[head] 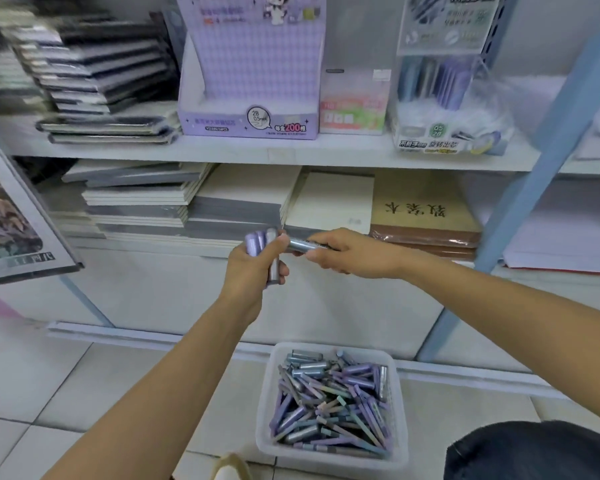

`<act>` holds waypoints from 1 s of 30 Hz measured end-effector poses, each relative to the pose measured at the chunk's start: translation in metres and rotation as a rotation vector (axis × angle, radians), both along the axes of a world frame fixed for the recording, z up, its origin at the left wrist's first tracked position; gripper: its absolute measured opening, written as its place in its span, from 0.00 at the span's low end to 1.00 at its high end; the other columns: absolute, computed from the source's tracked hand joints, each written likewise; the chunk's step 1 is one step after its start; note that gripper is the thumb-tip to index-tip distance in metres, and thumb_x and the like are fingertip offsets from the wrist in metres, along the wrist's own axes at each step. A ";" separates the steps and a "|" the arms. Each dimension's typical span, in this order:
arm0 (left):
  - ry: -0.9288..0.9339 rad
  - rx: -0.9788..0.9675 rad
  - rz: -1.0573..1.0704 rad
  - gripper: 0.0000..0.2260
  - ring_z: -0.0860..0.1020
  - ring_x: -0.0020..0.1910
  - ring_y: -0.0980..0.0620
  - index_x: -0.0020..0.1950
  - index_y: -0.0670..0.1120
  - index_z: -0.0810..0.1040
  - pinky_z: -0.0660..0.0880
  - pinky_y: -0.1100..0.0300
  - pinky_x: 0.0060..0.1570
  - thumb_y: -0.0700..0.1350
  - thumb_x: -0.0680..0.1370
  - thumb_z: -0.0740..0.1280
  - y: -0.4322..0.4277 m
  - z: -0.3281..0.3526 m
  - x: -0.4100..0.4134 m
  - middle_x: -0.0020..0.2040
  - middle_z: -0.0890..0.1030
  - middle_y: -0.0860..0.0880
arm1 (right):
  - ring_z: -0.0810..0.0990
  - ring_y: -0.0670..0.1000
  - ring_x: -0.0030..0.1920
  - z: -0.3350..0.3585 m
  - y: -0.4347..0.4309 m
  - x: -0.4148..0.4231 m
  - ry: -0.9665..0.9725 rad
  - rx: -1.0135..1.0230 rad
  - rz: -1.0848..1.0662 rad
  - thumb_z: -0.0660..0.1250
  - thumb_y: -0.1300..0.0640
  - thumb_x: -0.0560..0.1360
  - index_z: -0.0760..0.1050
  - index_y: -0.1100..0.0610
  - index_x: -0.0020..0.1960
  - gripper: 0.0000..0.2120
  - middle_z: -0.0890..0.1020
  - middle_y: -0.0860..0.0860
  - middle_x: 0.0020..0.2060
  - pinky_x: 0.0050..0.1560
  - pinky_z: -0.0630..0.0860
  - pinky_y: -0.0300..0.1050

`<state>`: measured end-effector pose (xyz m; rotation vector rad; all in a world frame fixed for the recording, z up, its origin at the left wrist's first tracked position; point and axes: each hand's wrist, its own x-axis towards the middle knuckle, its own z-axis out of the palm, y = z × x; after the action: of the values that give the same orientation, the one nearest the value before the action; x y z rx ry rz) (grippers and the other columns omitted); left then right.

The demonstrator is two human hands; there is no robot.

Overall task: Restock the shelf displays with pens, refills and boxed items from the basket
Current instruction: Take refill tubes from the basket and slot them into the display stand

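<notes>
Gripping a bundle of purple refill tubes (260,241) upright in the left hand (252,271), a person holds a single silver tube (300,244) level in the right hand (355,252), its tip meeting the bundle. The fingers of both hands are curled round what they hold. Below, on the tiled floor (84,375), a clear plastic basket (266,393) lies heaped with more tubes. A purple display box (248,124) stands on the upper shelf (291,152) beside a wrapped pen display (447,109); stacked notebooks (142,202) fill the shelf beneath.
</notes>
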<state>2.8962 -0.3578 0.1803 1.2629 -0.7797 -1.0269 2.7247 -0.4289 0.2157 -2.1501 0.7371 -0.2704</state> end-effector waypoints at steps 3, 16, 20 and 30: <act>-0.014 -0.017 0.006 0.11 0.76 0.27 0.54 0.53 0.41 0.78 0.74 0.63 0.27 0.46 0.76 0.72 -0.005 0.028 -0.008 0.34 0.79 0.46 | 0.68 0.40 0.29 0.025 0.003 -0.015 -0.158 0.091 -0.086 0.62 0.54 0.81 0.68 0.52 0.65 0.13 0.72 0.45 0.35 0.33 0.68 0.35; 0.240 -0.070 -0.280 0.09 0.77 0.27 0.54 0.53 0.43 0.77 0.75 0.64 0.27 0.48 0.78 0.68 -0.037 0.120 -0.068 0.40 0.85 0.46 | 0.83 0.49 0.44 0.104 -0.019 -0.068 -0.873 -0.259 -0.431 0.64 0.62 0.79 0.73 0.59 0.56 0.06 0.82 0.50 0.45 0.43 0.80 0.42; 0.361 -0.049 -0.301 0.08 0.77 0.26 0.53 0.49 0.43 0.76 0.77 0.63 0.28 0.48 0.78 0.67 -0.055 0.141 -0.081 0.32 0.81 0.48 | 0.85 0.50 0.43 0.138 -0.042 -0.092 -0.949 -0.341 -0.574 0.66 0.61 0.78 0.73 0.59 0.54 0.05 0.83 0.52 0.45 0.42 0.81 0.40; 0.408 0.034 -0.319 0.03 0.76 0.30 0.50 0.52 0.39 0.74 0.78 0.60 0.29 0.37 0.79 0.65 -0.094 0.169 -0.084 0.35 0.77 0.43 | 0.80 0.50 0.49 0.164 -0.121 -0.101 -0.428 -0.616 -0.740 0.68 0.58 0.77 0.77 0.57 0.54 0.07 0.81 0.50 0.47 0.54 0.78 0.46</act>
<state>2.8120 -0.4514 0.3493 0.9262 -0.6570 -1.5046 2.6236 -0.5499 0.3795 -2.1393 1.2775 -1.4541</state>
